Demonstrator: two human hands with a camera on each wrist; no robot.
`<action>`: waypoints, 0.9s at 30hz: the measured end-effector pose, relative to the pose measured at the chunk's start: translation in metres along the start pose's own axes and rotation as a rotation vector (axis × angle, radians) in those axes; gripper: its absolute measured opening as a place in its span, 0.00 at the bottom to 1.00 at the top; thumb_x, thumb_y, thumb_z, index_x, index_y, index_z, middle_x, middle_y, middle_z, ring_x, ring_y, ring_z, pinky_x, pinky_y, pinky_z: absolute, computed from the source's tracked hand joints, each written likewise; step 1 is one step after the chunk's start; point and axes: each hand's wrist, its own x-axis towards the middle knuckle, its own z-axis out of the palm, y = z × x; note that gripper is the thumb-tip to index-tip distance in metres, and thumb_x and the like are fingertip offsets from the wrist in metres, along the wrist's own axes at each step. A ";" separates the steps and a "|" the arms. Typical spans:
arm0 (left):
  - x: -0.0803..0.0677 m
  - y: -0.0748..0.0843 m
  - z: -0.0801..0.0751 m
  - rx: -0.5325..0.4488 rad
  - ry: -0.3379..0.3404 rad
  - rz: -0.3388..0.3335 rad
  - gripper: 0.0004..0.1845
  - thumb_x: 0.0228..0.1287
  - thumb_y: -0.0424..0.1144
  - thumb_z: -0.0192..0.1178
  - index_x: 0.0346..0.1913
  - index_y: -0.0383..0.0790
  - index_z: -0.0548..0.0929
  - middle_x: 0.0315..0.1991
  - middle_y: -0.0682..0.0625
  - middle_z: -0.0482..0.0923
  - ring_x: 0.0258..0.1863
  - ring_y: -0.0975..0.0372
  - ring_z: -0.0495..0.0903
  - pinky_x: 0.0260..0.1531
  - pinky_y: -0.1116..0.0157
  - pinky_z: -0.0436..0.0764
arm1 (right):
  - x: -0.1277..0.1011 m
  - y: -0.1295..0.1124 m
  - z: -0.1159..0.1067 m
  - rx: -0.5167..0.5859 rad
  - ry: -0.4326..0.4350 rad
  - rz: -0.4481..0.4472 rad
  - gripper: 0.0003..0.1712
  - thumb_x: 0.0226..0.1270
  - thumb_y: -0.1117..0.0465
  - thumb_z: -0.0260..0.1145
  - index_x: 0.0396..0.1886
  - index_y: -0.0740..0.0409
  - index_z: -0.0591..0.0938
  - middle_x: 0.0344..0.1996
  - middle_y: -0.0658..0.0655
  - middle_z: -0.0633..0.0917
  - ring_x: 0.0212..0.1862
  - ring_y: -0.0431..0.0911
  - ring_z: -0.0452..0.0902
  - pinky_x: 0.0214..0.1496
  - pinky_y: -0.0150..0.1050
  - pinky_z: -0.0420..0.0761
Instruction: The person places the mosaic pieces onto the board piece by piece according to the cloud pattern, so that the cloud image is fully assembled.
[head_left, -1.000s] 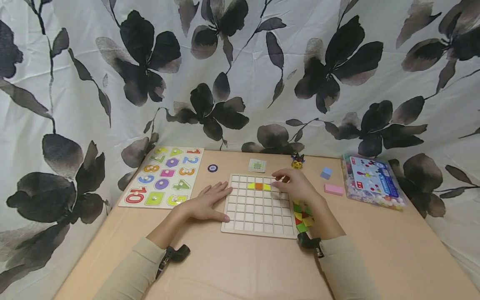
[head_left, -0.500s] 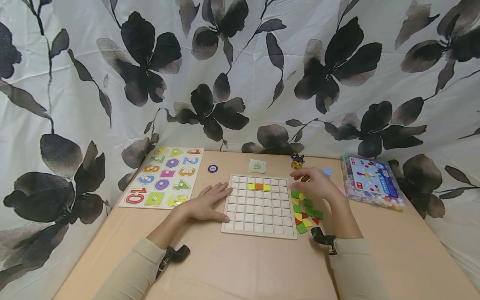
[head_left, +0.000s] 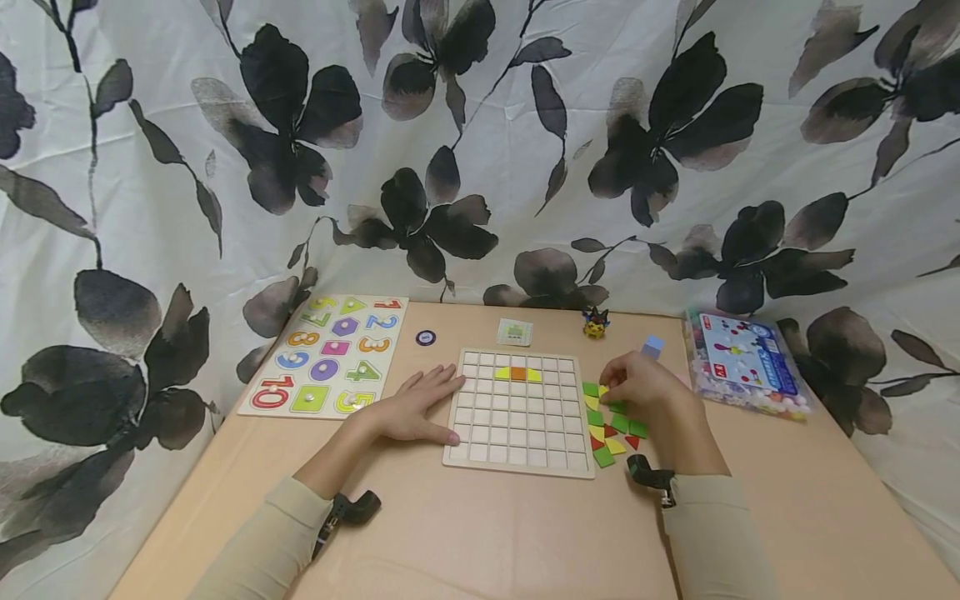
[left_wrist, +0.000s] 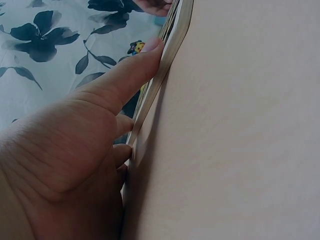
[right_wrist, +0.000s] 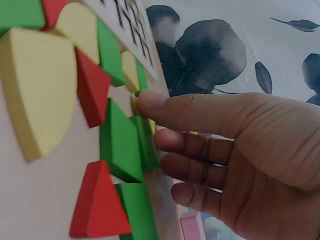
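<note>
My left hand [head_left: 416,406] lies with straight, spread fingers along the left edge of the white grid board [head_left: 498,435]; in the left wrist view its thumb [left_wrist: 132,72] presses the board's rim. Near the board's top, an orange square [head_left: 518,374] sits between two yellow pieces [head_left: 501,374]. Over the loose pieces right of the board, my right hand [head_left: 648,396] has bent fingers. Its thumb tip overlaps a small yellow piece [right_wrist: 151,125] in the right wrist view; I cannot tell whether it is pinched. Green pieces [right_wrist: 120,142] and red triangles [right_wrist: 97,205] lie close by.
A number puzzle board [head_left: 322,358] lies at the left. Along the back are a dark round disc [head_left: 425,337], a small card [head_left: 514,332] and a yellow toy figure [head_left: 595,323]. A blue block [head_left: 652,346] and a box of beads [head_left: 750,362] stand at the right.
My right hand has moved right, away from the board's top right, and down to the loose pieces. My left hand stays on the board, and the orange and yellow pieces there are unchanged.
</note>
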 end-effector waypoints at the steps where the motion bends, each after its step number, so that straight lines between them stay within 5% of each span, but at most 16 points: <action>1: 0.000 0.000 0.000 0.000 0.000 -0.001 0.58 0.60 0.71 0.67 0.85 0.50 0.52 0.87 0.46 0.37 0.86 0.50 0.35 0.83 0.45 0.34 | 0.000 0.001 0.000 -0.003 -0.003 -0.006 0.10 0.63 0.65 0.77 0.42 0.63 0.88 0.31 0.57 0.81 0.39 0.49 0.74 0.39 0.37 0.76; 15: -0.002 0.002 -0.001 -0.004 0.000 0.003 0.58 0.60 0.69 0.68 0.85 0.49 0.53 0.87 0.45 0.37 0.86 0.49 0.35 0.83 0.43 0.34 | 0.004 0.002 0.004 0.050 0.014 -0.045 0.10 0.62 0.70 0.76 0.40 0.64 0.82 0.32 0.59 0.80 0.38 0.50 0.74 0.36 0.37 0.76; 20: -0.002 0.002 -0.002 -0.005 -0.003 0.003 0.58 0.60 0.68 0.68 0.85 0.48 0.52 0.87 0.45 0.37 0.86 0.49 0.35 0.83 0.43 0.34 | 0.003 0.001 0.004 0.164 0.018 -0.060 0.06 0.66 0.74 0.70 0.41 0.67 0.82 0.31 0.60 0.80 0.36 0.51 0.73 0.33 0.37 0.75; 27: -0.002 0.002 -0.001 0.000 0.000 0.002 0.57 0.60 0.69 0.68 0.85 0.49 0.53 0.87 0.45 0.38 0.86 0.49 0.36 0.83 0.44 0.34 | 0.003 -0.014 0.009 0.168 0.142 -0.078 0.09 0.71 0.66 0.69 0.49 0.61 0.85 0.38 0.60 0.82 0.44 0.54 0.75 0.45 0.42 0.78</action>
